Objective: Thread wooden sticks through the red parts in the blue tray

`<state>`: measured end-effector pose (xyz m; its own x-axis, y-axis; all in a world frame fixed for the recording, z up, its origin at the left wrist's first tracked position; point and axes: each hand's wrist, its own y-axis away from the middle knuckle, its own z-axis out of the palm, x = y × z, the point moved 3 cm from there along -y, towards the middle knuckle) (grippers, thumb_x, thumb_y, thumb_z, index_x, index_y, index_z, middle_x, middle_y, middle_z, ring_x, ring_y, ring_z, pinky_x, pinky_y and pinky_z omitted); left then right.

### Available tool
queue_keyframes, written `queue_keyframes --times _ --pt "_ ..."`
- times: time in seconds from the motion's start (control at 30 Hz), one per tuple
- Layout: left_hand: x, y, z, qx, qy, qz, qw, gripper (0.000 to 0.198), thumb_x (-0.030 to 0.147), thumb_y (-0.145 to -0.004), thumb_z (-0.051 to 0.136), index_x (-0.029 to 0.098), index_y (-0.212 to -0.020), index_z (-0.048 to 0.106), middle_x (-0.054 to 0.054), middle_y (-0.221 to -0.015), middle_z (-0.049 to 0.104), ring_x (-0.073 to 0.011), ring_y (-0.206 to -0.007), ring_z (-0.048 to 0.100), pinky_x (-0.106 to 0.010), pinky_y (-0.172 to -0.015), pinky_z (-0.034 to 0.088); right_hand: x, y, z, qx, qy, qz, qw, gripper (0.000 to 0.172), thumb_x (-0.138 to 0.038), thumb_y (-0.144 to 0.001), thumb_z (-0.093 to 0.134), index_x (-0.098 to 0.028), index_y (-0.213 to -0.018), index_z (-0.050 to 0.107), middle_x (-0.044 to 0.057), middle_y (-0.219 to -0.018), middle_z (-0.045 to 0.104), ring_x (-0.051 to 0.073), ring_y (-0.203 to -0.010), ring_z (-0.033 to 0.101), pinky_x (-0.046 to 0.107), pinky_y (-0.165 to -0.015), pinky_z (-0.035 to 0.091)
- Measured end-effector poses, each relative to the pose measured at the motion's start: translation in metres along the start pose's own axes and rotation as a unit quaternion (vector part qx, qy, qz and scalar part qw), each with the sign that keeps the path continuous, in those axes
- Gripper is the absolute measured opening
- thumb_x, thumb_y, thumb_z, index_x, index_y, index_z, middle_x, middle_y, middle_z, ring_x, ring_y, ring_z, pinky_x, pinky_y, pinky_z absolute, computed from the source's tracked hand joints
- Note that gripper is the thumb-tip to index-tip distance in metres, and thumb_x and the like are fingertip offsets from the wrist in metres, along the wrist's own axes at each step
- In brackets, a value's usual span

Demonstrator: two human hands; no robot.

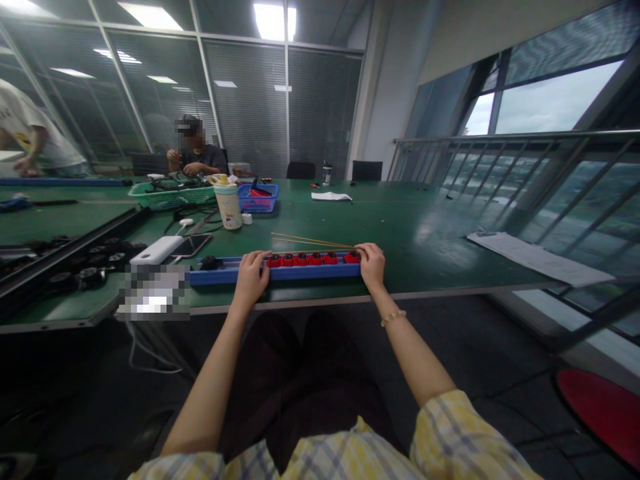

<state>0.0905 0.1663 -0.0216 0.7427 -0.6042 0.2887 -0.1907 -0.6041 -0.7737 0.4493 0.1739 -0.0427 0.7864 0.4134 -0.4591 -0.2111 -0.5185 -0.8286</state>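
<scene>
The person's left hand [251, 277] sits on the near left part of a long blue plastic tray [275, 274], its fingers [256, 261] curled closed over the tray's edge; the right hand [371, 265] grips the tray's right end the same way, with its fingers [361, 252] closed over the rim; a beaded bracelet [393, 318] circles the right wrist, and yellow plaid sleeves [450, 433] show at the bottom of the view; the tray lies along the near edge of a long green table [400, 230], with a row of small red blocks [300, 260] in it between the hands and a black round part [211, 263] just beyond the left hand; thin wooden sticks [310, 241] lie just behind the tray; to the left are a white power bank [157, 250], a phone [193, 245] and a cream tumbler [229, 207]; farther off stand a blue basket [257, 199] and a green basket [170, 197]; a co-worker [197, 150] works with both hands at the far end.
</scene>
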Motion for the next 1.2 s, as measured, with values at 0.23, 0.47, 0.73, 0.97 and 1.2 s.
queue_keyframes --times 0.23,0.47,0.73,0.97,1.2 --pt "-0.0008 -0.0007 0.0008 -0.006 -0.001 -0.006 1.0 0.034 0.021 -0.09 0.043 0.021 -0.119 0.061 -0.01 -0.115 0.062 -0.0254 -0.11 0.055 -0.045 -0.101 0.044 -0.0004 0.001 -0.0001 -0.004 0.007 -0.005 1.0 0.024 -0.021 -0.092 0.047 -0.021 -0.091 0.071 0.008 -0.095 0.07 0.024 -0.095 0.06 0.04 -0.09 0.043" --pt "-0.0018 -0.0003 0.0023 -0.006 -0.008 0.0 1.0 0.036 0.022 -0.091 0.043 0.021 -0.122 0.061 -0.01 -0.117 0.062 -0.0256 -0.11 0.054 -0.045 -0.101 0.044 -0.0005 0.0003 0.0017 -0.01 0.015 -0.009 1.0 0.025 -0.022 -0.093 0.046 -0.021 -0.09 0.071 0.008 -0.094 0.07 0.024 -0.093 0.06 0.04 -0.089 0.043" --pt "-0.0008 -0.0004 0.0007 -0.006 -0.001 0.003 1.0 0.037 0.022 -0.091 0.043 0.021 -0.123 0.06 -0.01 -0.117 0.061 -0.0256 -0.11 0.054 -0.044 -0.1 0.045 -0.0017 0.0006 -0.0009 0.004 0.02 -0.011 1.0 0.025 -0.021 -0.093 0.047 -0.021 -0.092 0.072 0.008 -0.094 0.07 0.024 -0.095 0.059 0.04 -0.09 0.042" --pt "-0.0008 -0.0009 0.0005 -0.004 -0.003 -0.005 1.0 0.035 0.022 -0.09 0.044 0.021 -0.12 0.061 -0.01 -0.115 0.061 -0.0258 -0.109 0.054 -0.044 -0.099 0.045 -0.0006 0.0026 -0.0014 -0.008 0.015 -0.01 1.0 0.024 -0.022 -0.093 0.048 -0.021 -0.092 0.072 0.008 -0.094 0.07 0.024 -0.094 0.059 0.039 -0.089 0.042" --pt "-0.0021 -0.0007 0.0019 -0.004 -0.012 0.004 1.0 0.032 0.022 -0.091 0.043 0.019 -0.116 0.063 -0.011 -0.112 0.063 -0.0259 -0.106 0.054 -0.044 -0.098 0.045 -0.0004 0.0021 -0.0005 -0.01 0.024 -0.021 0.999 0.024 -0.021 -0.093 0.047 -0.021 -0.091 0.071 0.008 -0.093 0.07 0.023 -0.094 0.059 0.038 -0.089 0.041"
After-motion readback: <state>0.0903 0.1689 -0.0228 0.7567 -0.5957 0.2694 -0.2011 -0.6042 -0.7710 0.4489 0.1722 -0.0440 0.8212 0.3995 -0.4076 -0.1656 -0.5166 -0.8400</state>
